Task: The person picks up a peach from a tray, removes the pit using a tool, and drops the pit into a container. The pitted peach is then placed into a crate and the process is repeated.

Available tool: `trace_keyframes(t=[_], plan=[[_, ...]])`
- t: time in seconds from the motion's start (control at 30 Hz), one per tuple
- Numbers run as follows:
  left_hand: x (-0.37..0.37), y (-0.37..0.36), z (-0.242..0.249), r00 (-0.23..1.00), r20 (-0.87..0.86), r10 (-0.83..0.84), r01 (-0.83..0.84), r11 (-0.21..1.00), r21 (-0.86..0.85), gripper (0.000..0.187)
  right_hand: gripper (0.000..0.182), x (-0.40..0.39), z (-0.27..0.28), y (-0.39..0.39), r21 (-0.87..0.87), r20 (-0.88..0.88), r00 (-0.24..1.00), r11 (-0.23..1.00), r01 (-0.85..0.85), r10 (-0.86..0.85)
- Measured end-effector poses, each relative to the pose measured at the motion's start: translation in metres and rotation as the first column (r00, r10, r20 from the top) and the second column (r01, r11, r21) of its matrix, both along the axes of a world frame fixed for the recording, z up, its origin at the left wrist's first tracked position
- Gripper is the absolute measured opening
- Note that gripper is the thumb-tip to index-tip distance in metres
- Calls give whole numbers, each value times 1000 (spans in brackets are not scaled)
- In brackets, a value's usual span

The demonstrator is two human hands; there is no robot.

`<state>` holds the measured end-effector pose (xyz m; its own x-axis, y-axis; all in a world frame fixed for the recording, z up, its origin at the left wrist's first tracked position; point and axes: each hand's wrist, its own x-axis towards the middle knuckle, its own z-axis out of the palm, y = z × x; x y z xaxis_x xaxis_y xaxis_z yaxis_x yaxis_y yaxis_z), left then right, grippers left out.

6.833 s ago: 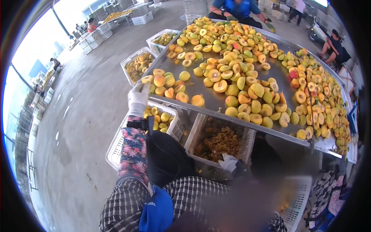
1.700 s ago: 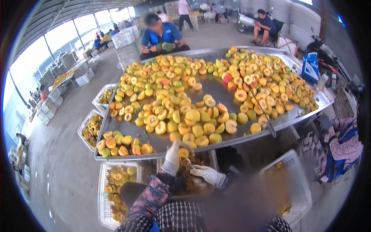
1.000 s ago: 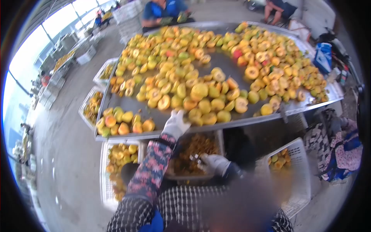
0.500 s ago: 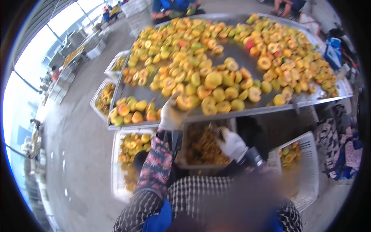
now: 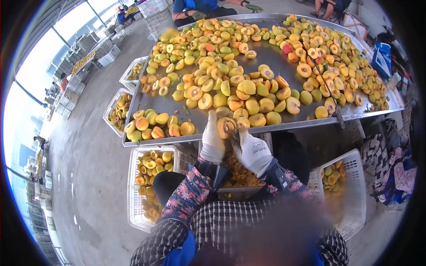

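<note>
My left hand [image 5: 213,141], in a white glove, is closed around a halved yellow peach [image 5: 225,127], its cut face turned up. My right hand [image 5: 254,150], gloved too, pinches what looks like a small pitting tool [image 5: 233,132] against that cut face; the fingers hide most of it. Both hands are at the near edge of a metal table [image 5: 262,60], where many peach halves [image 5: 248,88] lie heaped. Below the hands, a crate [image 5: 239,189] holds brownish peach scraps [image 5: 242,173].
White crates of peach halves stand at my left [image 5: 132,190] and right [image 5: 360,190]. Two more crates [image 5: 108,119] sit by the table's left side. A thin dark rod [image 5: 339,117] crosses the near right edge. Across the table is a co-worker's gloved hand [image 5: 198,16].
My left hand has drawn back from the fruit pile with a peach half. My right hand has risen from above the scrap crate to meet it.
</note>
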<state>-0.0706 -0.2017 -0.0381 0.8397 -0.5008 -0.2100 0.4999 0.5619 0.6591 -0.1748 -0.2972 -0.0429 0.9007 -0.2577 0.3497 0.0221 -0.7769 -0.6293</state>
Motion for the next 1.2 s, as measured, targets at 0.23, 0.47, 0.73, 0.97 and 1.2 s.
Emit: trace_keyframes(t=[0.23,0.47,0.73,0.97,1.2], plan=[[12,-7,-40,996,35,-78,77,997,32,47,25,5,23,-15,-152,125,992,988,-14,33],[-11,-3,-7,997,3,-74,74,997,12,54,28,10,1,-11,-39,177,983,998,-48,54],[-6,-1,17,990,128,58,-69,994,85,48,40,-10,18,-7,76,-31,998,996,-51,54],[-16,-5,16,984,166,69,-90,988,123,53,29,-6,2,-1,16,-20,999,1000,-26,27],[-22,-9,17,988,126,89,-117,964,238,53,30,-19,14,0,-22,-108,987,992,-123,120]])
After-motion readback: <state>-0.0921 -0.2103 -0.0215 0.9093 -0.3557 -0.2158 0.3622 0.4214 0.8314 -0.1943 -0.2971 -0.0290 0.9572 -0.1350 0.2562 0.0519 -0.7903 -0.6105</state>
